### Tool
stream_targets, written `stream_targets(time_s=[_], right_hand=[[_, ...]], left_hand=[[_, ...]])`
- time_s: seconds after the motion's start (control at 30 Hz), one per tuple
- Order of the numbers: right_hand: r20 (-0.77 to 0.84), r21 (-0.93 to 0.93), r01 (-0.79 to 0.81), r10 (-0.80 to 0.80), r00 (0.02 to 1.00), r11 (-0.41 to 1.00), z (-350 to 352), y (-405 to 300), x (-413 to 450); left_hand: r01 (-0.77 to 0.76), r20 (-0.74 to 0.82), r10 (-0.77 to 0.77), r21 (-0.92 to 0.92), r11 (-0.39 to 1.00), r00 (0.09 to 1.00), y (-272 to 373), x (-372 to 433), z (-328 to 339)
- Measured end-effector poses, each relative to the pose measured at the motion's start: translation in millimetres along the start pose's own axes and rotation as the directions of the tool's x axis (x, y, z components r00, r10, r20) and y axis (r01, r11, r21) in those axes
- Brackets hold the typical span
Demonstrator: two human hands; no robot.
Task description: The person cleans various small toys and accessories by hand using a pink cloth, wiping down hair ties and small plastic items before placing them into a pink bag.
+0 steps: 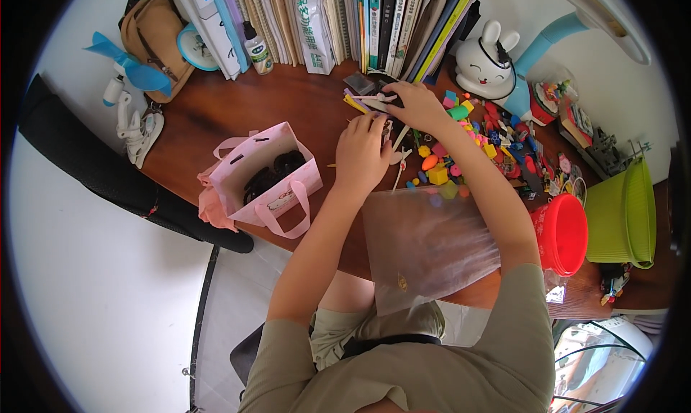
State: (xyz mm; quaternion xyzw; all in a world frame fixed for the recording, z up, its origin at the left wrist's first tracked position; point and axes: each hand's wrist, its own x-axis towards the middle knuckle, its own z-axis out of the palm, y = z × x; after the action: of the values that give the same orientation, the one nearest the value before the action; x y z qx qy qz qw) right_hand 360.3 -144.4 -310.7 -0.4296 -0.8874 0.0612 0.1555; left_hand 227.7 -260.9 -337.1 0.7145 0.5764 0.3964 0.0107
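Observation:
My left hand [363, 151] rests over a small heap of odds and ends on the wooden desk, its fingertips at a small object [387, 128] mostly hidden under them. Just beyond it, my right hand [418, 105] reaches into the same heap, with fingers bent near a thin pale pink piece [372, 97]. Whether either hand grips anything is not plain. Yellow and purple strips [353, 101] lie beside the fingertips. To the right spreads a pile of colourful small toys and blocks [437, 174]. A clear plastic bag [432, 251] lies flat beneath my right forearm.
A pink paper gift bag [229, 183] with black items inside stands left. Books [397, 30] and a spray bottle [259, 51] line the back. A rabbit-shaped lamp [480, 67] stands back right. A red bucket [564, 232] and green bin [615, 219] sit near the right edge.

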Motion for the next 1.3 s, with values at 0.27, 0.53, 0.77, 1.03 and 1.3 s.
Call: stream_targets(time_s=[0.27, 0.53, 0.77, 1.03, 1.3], right_hand=[[0.117, 0.205, 0.168, -0.194, 0.974, 0.964, -2, -9, -10], [0.072, 0.404, 0.170, -0.216, 0.974, 0.899, -13, -17, -17], [-0.068, 0.391, 0.114, -0.095, 0.993, 0.913, -31, -32, -30], [-0.174, 0.486, 0.084, 0.002, 0.985, 0.870, -45, -33, -42], [-0.180, 0.710, 0.090, 0.056, 0.982, 0.698, -65, -44, -56]], left_hand=[[0.036, -0.116, -0.024, 0.103, 0.994, 0.993, -10, -3, 6], [0.033, -0.180, -0.010, 0.125, 0.992, 0.984, -16, -4, 8], [0.059, -0.263, -0.072, -0.056, 0.997, 0.962, -5, 2, -6], [0.087, -0.320, -0.137, -0.166, 0.982, 0.938, 6, 2, -13], [0.081, -0.270, -0.238, -0.487, 0.870, 0.933, 47, -2, -49]])
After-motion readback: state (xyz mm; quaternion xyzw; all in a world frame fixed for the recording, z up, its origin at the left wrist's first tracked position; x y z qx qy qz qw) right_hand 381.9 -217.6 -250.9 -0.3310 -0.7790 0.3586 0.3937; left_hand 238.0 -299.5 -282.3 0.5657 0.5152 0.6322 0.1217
